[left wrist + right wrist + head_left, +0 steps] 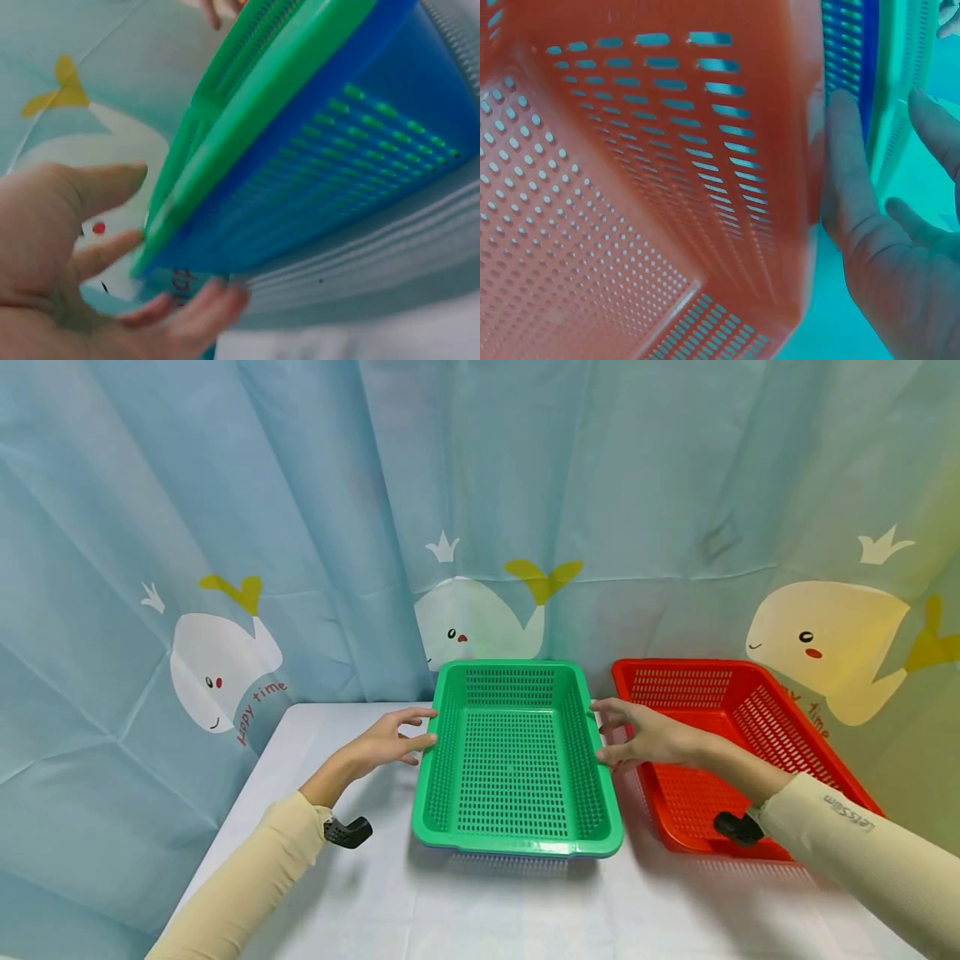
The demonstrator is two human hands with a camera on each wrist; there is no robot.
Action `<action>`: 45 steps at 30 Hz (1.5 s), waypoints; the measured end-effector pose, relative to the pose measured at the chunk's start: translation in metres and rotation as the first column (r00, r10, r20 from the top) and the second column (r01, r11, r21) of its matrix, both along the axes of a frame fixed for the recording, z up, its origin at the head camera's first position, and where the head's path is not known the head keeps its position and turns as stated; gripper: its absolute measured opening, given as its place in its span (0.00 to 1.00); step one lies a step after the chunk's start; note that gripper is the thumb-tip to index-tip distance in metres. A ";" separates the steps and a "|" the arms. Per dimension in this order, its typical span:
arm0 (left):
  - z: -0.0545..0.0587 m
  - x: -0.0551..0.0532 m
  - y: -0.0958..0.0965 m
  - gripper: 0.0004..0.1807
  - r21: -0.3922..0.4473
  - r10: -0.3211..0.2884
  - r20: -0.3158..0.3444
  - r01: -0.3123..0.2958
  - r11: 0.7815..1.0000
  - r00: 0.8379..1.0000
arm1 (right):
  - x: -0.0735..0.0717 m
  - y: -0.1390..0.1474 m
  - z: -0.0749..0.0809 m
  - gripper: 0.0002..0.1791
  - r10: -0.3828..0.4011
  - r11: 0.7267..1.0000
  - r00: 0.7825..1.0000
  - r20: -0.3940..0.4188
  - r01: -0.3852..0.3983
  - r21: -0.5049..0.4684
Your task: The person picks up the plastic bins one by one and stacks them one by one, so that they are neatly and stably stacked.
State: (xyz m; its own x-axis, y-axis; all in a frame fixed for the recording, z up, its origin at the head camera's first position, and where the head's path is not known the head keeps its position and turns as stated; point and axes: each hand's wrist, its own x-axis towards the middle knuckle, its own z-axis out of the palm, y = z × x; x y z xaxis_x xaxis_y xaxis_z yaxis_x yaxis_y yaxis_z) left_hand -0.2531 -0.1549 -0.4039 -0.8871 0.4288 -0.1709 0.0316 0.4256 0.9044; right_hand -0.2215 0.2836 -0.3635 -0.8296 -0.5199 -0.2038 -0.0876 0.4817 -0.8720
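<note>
A green slotted plastic basket stands on the table, nested in a blue basket that shows beneath its rim. My left hand is at the left long side of the pair, its fingers spread and the thumb apart from the other fingers, fingertips near the rim. On the opposite side my right hand reaches over the red basket, fingers at the green rim. In the right wrist view one finger lies straight along the blue wall, while the thumb stands off the green rim.
The red basket sits close on the right, with a narrow gap to the green one. A white tabletop lies under everything. Behind it hangs a blue curtain with whale prints. Black wrist devices, such as the left one, jut beneath both forearms.
</note>
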 end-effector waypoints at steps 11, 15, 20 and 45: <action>0.025 0.001 0.028 0.43 -0.127 0.028 -0.405 -0.087 0.988 0.914 | 0.003 0.001 0.017 0.48 -0.001 0.975 0.793 -0.610 0.137 0.177; 0.032 -0.004 0.039 0.43 -0.073 0.043 -0.491 -0.090 0.993 0.870 | 0.002 0.001 0.023 0.48 -0.036 0.977 0.718 -0.695 0.171 0.126; 0.043 -0.007 0.056 0.44 -0.029 0.048 -0.598 -0.082 0.996 0.800 | 0.001 0.005 0.031 0.50 -0.087 0.976 0.689 -0.719 0.204 0.078; 0.066 -0.009 0.160 0.42 0.020 -0.017 -0.623 0.038 0.999 0.782 | 0.013 0.057 0.051 0.51 -0.158 0.938 0.623 -0.766 0.336 0.080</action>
